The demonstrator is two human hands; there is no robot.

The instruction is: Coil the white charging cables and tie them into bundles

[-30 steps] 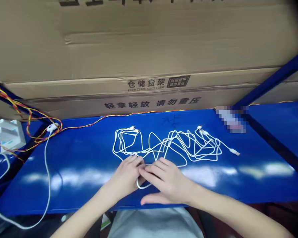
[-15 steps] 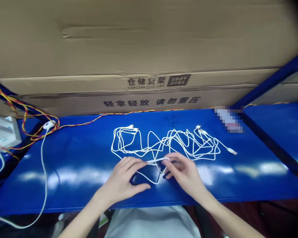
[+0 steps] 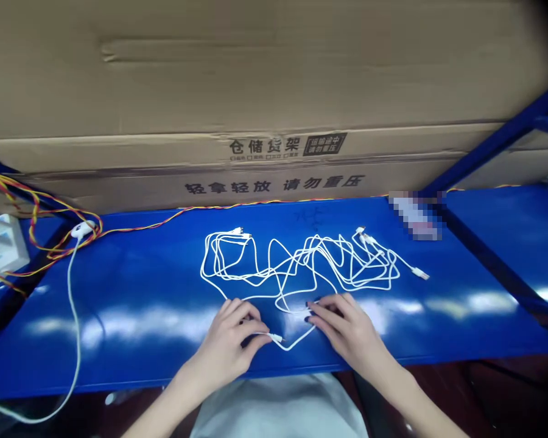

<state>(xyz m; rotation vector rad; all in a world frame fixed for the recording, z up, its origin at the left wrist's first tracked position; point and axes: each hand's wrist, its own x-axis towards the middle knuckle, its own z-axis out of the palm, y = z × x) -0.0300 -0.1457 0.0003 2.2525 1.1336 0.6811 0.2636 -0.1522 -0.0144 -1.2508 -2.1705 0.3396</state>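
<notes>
Blue shelf board is seen directly under both hands. With the left hand, which is curled, a small plug of white cable seems to be gripped at the fingers. The right hand is laid over the cable, but whether it is grasped cannot be told. Between the hands the cable is bent to a V, and farther on the board it lies tangled. Behind it, a red-yellow wire is lying along the board, and large cardboard boxes are stacked.
</notes>
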